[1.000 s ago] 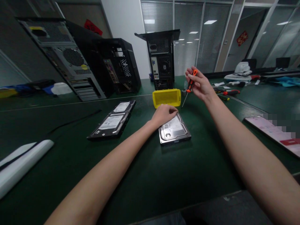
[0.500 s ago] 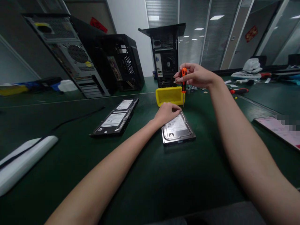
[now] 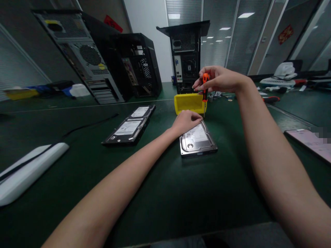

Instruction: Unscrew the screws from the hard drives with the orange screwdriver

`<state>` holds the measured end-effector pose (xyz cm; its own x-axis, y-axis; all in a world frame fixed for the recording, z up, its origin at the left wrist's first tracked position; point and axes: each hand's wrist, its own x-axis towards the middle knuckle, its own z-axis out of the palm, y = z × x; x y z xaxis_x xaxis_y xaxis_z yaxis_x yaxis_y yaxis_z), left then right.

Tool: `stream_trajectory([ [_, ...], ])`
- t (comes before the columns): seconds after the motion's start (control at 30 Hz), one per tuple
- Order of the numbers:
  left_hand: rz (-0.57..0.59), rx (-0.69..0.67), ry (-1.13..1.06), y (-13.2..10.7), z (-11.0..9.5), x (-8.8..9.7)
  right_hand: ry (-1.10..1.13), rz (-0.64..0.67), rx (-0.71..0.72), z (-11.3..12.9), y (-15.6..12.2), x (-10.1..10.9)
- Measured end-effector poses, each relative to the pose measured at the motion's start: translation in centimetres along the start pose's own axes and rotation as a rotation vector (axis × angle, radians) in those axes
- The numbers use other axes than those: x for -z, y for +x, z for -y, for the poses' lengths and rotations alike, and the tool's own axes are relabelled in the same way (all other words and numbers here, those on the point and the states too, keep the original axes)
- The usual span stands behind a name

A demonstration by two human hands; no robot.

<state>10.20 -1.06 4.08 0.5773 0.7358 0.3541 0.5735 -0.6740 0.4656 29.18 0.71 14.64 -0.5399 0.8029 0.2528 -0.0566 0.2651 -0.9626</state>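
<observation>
A silver hard drive lies flat on the green table with its labelled side up. My left hand is closed on its far part, thumb and fingers together near the far edge, covering part of the label. Above that edge, my right hand grips an orange and black screwdriver by its handle. It stands nearly upright, its thin shaft pointing down by the drive's far right corner. Whether the tip touches a screw is too small to tell. Just behind is a yellow bin.
Two more hard drives lie end to end at left. Computer cases stand at the back left, another case behind the bin. A white object with a black strap lies front left, a pink-screened device at right.
The whole view has shifted slightly, so everything sits a little further right and higher. Both hands keep nearly the same pose on the hard drive and the screwdriver.
</observation>
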Motion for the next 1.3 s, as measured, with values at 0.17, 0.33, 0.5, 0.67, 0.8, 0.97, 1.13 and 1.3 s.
stream_trajectory([
  [0.17, -0.024, 0.001, 0.009, 0.04, 0.26, -0.29, -0.154, -0.019, 0.034, 0.37, -0.16, 0.19],
  [0.33, -0.036, -0.017, 0.012, 0.13, 0.51, -0.42, -0.156, -0.032, 0.050, 0.08, -0.28, -0.21],
  [0.5, -0.032, -0.015, 0.023, 0.11, 0.53, -0.37, -0.194, -0.079, 0.069, -0.26, -0.14, -0.29],
  [0.67, -0.024, -0.006, 0.034, 0.06, 0.41, -0.30, -0.225, -0.039, 0.054, -0.09, 0.05, -0.16],
  [0.8, -0.014, -0.005, 0.043, 0.04, 0.30, -0.19, -0.242, -0.053, 0.067, -0.12, 0.19, -0.20],
  [0.97, -0.013, -0.004, 0.039, 0.06, 0.33, -0.17, -0.256, -0.093, 0.088, -0.28, 0.28, -0.32],
  [1.13, -0.013, -0.001, 0.039, 0.09, 0.40, -0.28, -0.267, -0.121, 0.085, -0.53, 0.50, -0.48],
  [1.3, -0.013, 0.017, 0.057, 0.12, 0.41, -0.39, -0.292, -0.123, 0.074, -0.47, 0.62, -0.74],
])
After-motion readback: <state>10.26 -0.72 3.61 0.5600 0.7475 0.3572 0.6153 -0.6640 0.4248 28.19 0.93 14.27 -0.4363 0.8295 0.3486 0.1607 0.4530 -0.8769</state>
